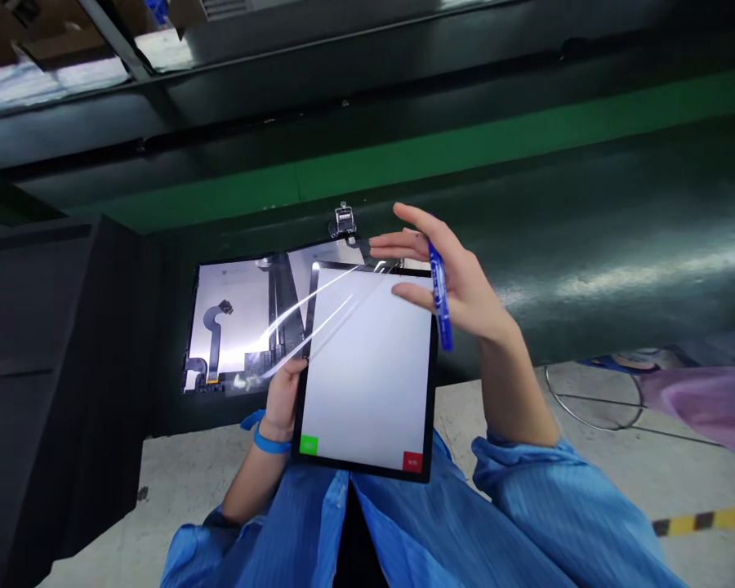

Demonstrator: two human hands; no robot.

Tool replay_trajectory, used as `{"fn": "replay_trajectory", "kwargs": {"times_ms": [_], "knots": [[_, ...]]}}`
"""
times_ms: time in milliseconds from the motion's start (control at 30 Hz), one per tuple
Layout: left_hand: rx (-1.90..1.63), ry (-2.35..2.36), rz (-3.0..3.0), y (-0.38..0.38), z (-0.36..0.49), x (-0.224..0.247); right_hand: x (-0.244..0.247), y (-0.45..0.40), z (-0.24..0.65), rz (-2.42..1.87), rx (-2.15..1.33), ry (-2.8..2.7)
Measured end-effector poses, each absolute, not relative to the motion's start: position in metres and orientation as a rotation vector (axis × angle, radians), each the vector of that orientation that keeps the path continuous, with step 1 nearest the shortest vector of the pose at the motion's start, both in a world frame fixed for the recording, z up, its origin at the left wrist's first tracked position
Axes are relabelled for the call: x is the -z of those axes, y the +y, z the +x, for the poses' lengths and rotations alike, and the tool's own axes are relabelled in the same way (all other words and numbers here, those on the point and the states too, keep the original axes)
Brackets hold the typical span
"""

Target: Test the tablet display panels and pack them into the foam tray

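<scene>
My left hand [282, 396] grips the left edge of a black-framed tablet [367, 367] that rests on my lap. Its screen is lit white, with a small green button at the bottom left and a red one at the bottom right. A clear protective film [324, 314] lifts off the screen toward the left. My right hand [447, 278] hovers over the tablet's top right corner, fingers spread toward the left, with a blue pen [439, 298] tucked between them. A blue strap [269, 441] circles my left wrist.
A second panel [238, 322] lies face down behind the tablet on the dark conveyor belt [588, 245], showing a flex cable and silver backing. A small metal clip [344, 220] stands beyond it. A green strip runs along the conveyor. Purple fabric [704, 400] lies at right on the floor.
</scene>
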State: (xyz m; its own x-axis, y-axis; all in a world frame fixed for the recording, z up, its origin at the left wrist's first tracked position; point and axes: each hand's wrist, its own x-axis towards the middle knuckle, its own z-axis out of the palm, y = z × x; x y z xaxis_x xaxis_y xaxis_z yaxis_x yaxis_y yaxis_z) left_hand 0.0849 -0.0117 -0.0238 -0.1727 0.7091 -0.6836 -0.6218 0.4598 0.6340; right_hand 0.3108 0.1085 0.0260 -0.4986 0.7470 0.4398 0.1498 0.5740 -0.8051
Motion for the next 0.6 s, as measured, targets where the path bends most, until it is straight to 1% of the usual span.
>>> {"fn": "replay_trajectory", "kwargs": {"times_ms": [267, 400, 600], "knots": [[-1.229, 1.327, 0.112, -0.011, 0.082, 0.014, 0.001, 0.130, 0.298, -0.633, -1.069, -1.723], [-1.188, 1.284, 0.040, -0.005, 0.081, 0.007, 0.012, 0.138, 0.295, -0.583, -1.109, -1.655], [-1.139, 1.185, 0.004, -0.006, 0.086, -0.006, 0.025, 0.144, 0.293, -0.717, -1.153, -1.602]]}}
